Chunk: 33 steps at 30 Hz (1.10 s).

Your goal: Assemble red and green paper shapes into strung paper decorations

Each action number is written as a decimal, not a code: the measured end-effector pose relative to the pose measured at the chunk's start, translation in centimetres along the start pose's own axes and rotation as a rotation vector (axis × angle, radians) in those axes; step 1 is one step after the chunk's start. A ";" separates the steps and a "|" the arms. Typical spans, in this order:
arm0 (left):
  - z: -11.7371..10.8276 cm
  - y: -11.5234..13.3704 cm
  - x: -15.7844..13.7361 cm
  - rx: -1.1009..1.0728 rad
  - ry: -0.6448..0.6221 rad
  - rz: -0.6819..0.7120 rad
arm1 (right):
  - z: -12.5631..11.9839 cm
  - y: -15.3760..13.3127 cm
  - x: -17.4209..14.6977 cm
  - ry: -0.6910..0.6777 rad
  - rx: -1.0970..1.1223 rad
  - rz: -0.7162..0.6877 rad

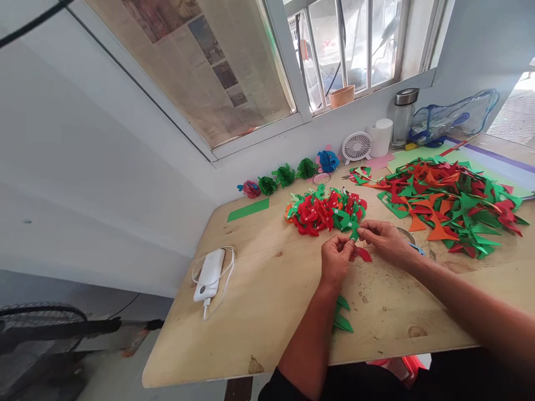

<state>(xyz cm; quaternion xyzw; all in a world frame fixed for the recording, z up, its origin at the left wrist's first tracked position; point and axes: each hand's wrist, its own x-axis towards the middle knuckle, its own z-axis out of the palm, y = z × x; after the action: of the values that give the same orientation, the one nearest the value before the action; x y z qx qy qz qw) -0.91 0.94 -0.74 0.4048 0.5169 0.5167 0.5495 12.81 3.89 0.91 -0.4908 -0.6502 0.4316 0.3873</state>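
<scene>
My left hand [336, 257] and my right hand [381, 238] are close together over the table, fingertips of both pinched on a small green paper cutout [354, 230]. Just below them a red paper piece [364, 254] sticks out, partly covered by my left fingers. Right behind the hands lies a heap of red and green paper cutouts [314, 214], some with small white marks. A blue-handled item [417, 249] and a round ring-like object [406, 234] are half hidden behind my right wrist. Green paper pieces [343, 322] lie beside my left forearm.
A large pile of red, green and orange paper scraps [451, 206] covers the right side. Folded paper ornaments [286, 175], a small white fan [356, 146] and a glass bottle [404, 117] line the wall. A white power bank [209, 274] with its cable lies left.
</scene>
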 end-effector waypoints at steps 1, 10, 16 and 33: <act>0.0 0.0 0.0 0.004 -0.004 0.004 | -0.1 -0.1 0.0 0.002 -0.003 -0.009; -0.5 0.2 0.1 -0.032 0.105 0.073 | -0.4 0.0 0.0 0.021 -0.033 -0.015; -0.8 0.1 0.4 -0.071 0.178 0.131 | -0.1 0.9 0.0 0.055 -0.227 -0.101; -0.6 -0.2 1.0 -0.203 0.196 0.091 | 1.2 1.6 -0.7 0.152 -0.651 -0.569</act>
<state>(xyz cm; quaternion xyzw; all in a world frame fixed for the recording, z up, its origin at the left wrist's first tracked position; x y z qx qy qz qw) -1.57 1.82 -1.17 0.3178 0.4944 0.6276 0.5106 12.38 3.22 -1.06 -0.4190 -0.8313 0.0427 0.3627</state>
